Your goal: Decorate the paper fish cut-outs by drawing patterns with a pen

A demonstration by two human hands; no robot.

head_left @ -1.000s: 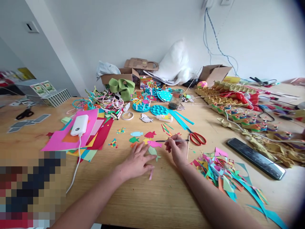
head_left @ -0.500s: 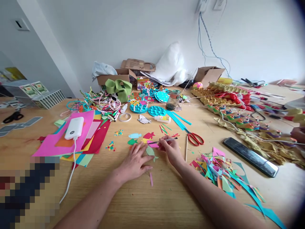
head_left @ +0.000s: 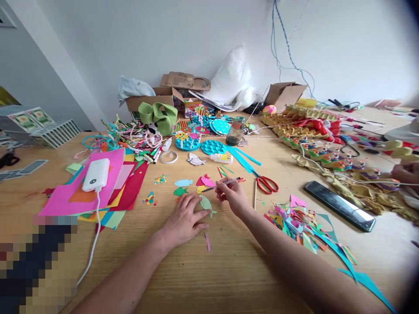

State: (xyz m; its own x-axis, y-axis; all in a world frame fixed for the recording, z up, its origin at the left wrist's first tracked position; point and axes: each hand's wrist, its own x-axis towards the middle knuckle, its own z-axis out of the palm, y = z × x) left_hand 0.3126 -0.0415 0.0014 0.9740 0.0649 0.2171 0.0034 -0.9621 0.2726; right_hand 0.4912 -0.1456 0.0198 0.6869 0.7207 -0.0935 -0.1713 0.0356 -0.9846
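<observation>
My left hand [head_left: 185, 217] lies spread on the table, its fingertips beside a pale green paper fish [head_left: 206, 204] with drawn lines. An orange scrap [head_left: 178, 199] is partly hidden by those fingers. My right hand [head_left: 231, 194] pinches a slim dark pen [head_left: 214, 188], whose tip points left at a yellow paper fish [head_left: 200, 190]. Just behind that are a red-and-pink paper shape [head_left: 206, 180], seemingly overlapping fish. A light blue fish [head_left: 183, 183] and a green fish [head_left: 180, 191] lie to the left.
Red-handled scissors [head_left: 267, 185], a wooden stick [head_left: 255, 195] and a phone [head_left: 340, 206] lie on the right, near paper scraps [head_left: 301, 226]. A glue bottle [head_left: 221, 158] and glass jar [head_left: 236, 132] stand farther back. Left are a power bank [head_left: 96, 174] and coloured sheets [head_left: 62, 200].
The pen tip has moved from the pink fish to the yellow one. The pink fish now sits farther back by the red one. My left hand stays spread; the view has shifted slightly.
</observation>
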